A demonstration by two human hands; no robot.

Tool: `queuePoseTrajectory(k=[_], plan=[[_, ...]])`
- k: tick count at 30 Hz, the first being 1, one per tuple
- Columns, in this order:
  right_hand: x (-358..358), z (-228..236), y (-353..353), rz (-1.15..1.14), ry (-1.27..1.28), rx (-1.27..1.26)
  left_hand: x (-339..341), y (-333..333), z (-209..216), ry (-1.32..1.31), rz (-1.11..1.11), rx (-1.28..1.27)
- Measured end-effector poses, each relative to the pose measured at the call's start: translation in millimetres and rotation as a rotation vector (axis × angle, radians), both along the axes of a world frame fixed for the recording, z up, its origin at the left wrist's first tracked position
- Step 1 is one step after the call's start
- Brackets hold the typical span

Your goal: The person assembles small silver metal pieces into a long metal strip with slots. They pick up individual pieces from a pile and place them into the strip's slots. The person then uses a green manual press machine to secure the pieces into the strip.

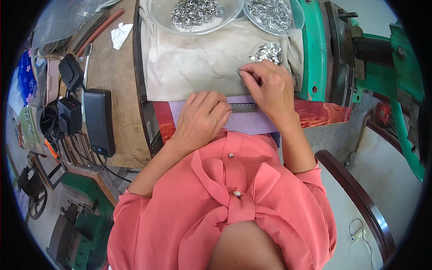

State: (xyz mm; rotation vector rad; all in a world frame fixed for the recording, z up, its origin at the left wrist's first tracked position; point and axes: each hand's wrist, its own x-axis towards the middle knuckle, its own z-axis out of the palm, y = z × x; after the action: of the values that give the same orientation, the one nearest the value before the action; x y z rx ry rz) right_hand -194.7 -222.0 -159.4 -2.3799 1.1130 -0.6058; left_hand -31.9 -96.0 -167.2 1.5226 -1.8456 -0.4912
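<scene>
My left hand (pixel 201 118) rests on a lilac waffle-weave cloth (pixel 252 123), fingers curled over the left end of a narrow, dark metal strip (pixel 243 108) with small divisions along it. My right hand (pixel 272 87) hovers over the strip's right side, thumb and forefinger drawn together; whatever they may pinch is too small to make out. Just beyond its knuckles lies a loose pile of small shiny silver pieces (pixel 266 50) on a beige cloth (pixel 193 63).
Two clear plastic bowls, a left bowl (pixel 157 22) and a right bowl (pixel 294 29), hold small metal parts at the back. Green machinery (pixel 313 54) borders the right. On the wooden table (pixel 128 112) at left lie a black power bank (pixel 98 121), cables and a toothbrush (pixel 87 56).
</scene>
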Motion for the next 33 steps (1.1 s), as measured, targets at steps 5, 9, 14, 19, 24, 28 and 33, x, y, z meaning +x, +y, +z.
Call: queuePoseTrajectory(k=[5, 9, 14, 19, 24, 28, 33], plan=[[-7, 6, -5, 0.057, 0.040, -0.027, 0, 1, 1, 0.011, 0.002, 0.016], [-4, 9, -10, 0.085, 0.058, -0.056, -5, -4, 5, 0.024, 0.004, 0.001], [-3, 9, -8, 0.068, 0.073, -0.034, -9, -10, 4, -0.005, -0.020, 0.032], [0, 5, -2, 0.089, 0.035, -0.012, -6, -4, 5, 0.048, 0.018, 0.048], [-4, 6, -5, 0.088, -0.005, 0.021, -1, 0, 2, 0.017, 0.000, 0.055], [-14, 11, -5, 0.011, -0.023, -0.005, 1, 3, 3, 0.062, 0.026, 0.061], [-16, 12, 4, -0.040, -0.024, 0.005, 6, 9, 4, 0.111, 0.071, 0.104]])
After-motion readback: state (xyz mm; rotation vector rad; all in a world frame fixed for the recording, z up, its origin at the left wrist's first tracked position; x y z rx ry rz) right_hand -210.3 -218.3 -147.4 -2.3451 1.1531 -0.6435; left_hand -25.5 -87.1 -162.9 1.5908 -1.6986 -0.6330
